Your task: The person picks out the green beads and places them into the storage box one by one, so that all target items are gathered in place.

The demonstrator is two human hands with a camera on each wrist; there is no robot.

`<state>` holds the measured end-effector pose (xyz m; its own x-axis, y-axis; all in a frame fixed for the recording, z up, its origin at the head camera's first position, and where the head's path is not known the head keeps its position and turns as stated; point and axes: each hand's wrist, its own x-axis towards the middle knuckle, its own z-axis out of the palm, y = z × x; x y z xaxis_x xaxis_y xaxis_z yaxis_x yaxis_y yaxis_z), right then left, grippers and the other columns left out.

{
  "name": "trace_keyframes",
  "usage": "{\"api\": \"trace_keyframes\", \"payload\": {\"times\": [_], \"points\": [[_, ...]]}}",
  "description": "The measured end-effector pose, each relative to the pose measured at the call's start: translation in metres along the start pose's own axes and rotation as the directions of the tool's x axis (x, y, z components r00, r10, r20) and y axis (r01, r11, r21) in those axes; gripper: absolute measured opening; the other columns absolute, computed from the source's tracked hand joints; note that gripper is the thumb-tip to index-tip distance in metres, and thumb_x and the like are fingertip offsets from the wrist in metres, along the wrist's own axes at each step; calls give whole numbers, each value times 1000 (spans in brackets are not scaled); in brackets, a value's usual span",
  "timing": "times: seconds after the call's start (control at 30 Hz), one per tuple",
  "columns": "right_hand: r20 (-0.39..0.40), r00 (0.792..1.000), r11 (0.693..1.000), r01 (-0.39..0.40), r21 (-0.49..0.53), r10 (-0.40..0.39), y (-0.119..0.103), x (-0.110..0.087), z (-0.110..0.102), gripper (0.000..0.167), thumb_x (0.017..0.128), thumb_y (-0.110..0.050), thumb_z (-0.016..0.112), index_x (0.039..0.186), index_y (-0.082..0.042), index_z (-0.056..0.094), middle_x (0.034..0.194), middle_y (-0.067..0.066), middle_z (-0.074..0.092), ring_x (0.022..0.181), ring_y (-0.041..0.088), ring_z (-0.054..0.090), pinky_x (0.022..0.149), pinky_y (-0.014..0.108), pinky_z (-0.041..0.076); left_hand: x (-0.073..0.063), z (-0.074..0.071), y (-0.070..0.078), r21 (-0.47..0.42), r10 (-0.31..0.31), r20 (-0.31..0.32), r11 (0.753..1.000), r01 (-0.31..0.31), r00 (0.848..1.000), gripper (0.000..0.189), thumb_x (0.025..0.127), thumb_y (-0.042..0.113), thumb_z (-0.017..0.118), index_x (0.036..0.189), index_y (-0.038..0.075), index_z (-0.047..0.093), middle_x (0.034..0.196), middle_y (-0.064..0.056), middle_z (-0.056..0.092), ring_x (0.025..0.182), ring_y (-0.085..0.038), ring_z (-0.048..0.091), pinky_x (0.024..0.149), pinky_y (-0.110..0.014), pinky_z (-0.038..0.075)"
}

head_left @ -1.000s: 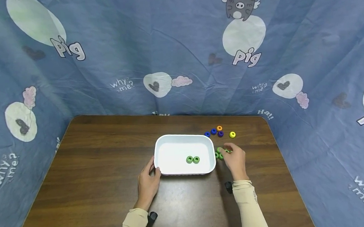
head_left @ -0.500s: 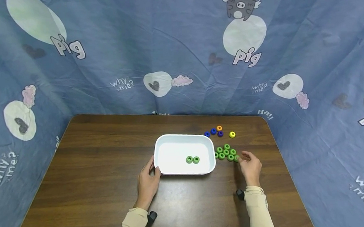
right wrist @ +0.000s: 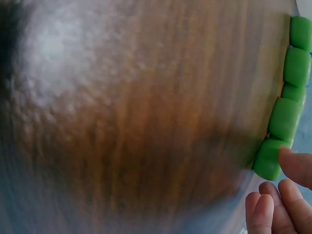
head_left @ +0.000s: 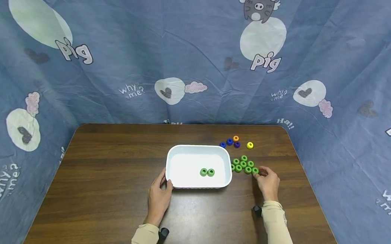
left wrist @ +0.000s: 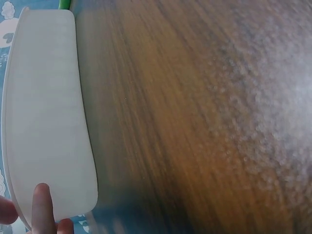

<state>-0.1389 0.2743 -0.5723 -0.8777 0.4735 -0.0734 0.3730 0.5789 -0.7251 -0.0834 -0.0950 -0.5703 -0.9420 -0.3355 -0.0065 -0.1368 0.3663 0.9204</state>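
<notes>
My left hand (head_left: 159,199) grips the white rectangular tray (head_left: 184,165) at its near left corner. In the left wrist view one fingertip lies on the tray's outer wall (left wrist: 46,112). Two green ring-shaped beads (head_left: 211,175) sit side by side inside the tray. To the right of the tray lies a cluster of several green beads (head_left: 243,167). My right hand (head_left: 268,184) pinches the rightmost bead of that cluster; in the right wrist view the thumb is on this green bead (right wrist: 267,160), with the other fingers bent close below it.
Behind the green cluster lie several more beads: blue (head_left: 222,147), dark purple (head_left: 237,146), orange (head_left: 236,140) and yellow (head_left: 249,147). Everything stands on a brown wooden table (head_left: 102,187). A blue printed cloth (head_left: 138,58) hangs behind and beside the table.
My right hand has moved right from the tray side of the green cluster to its right end, where thumb and finger now close on the last bead. The left hand stays at the tray.
</notes>
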Motion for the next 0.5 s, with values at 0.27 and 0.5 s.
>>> {"api": "trace_keyframes", "payload": {"times": [0.27,0.5], "points": [[-4,1000,1000,16,6,-16,2,-1,4,37,85,-8,76,120,1,69,116,25,72,109,39,69,92,50,56,0,0,0,-8,-10,4,1000,11,1000,49,94,10,62,143,6,56,142,-16,61,128,-32,62,111,-45,49],[-12,1000,1000,8,-7,-8,2,-2,10,39,85,-7,76,122,1,68,118,27,70,111,41,66,94,53,54,0,0,-1,4,8,-1,1000,-8,1000,50,95,8,61,144,6,54,144,-17,59,128,-33,62,109,-48,50]]}}
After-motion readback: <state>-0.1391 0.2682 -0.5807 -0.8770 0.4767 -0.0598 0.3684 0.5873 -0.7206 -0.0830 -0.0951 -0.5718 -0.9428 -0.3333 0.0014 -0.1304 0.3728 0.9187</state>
